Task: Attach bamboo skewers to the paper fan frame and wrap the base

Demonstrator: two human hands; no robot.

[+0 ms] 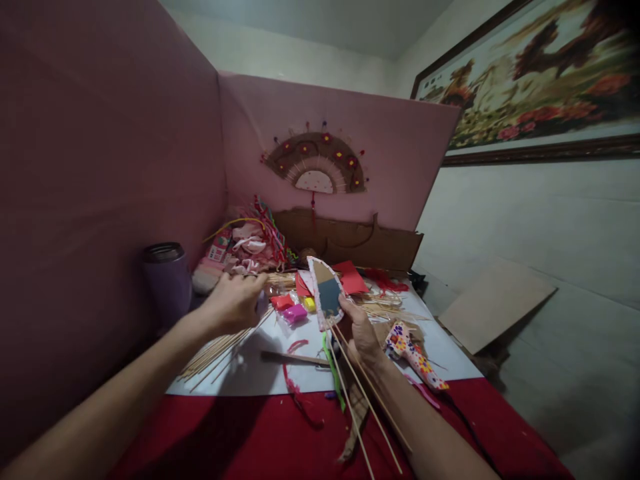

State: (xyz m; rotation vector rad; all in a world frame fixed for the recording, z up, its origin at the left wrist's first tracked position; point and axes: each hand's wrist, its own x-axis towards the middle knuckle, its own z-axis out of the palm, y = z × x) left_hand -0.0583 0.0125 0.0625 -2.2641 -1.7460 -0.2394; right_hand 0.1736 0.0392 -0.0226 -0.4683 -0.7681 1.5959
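Note:
My right hand (361,331) is closed round a narrow fan-blade-shaped card piece (326,290) with tan and dark blue patches, held upright, with two thin bamboo sticks (367,400) running from it back toward me. My left hand (235,301) reaches forward with fingers curled over the end of a bundle of bamboo sticks (215,350) lying on the white sheet (260,373); what its fingertips pinch is hidden. Between the hands lie red, pink and yellow clay pieces in wrap (294,308).
A purple tumbler (167,277) stands at the left. Pink boards (320,133) wall the table, with a brown paper fan (316,163) pinned on the back one. Red paper (350,277), ribbons (255,240), more sticks (385,307), a floral-print piece (415,357), red tablecloth (240,433).

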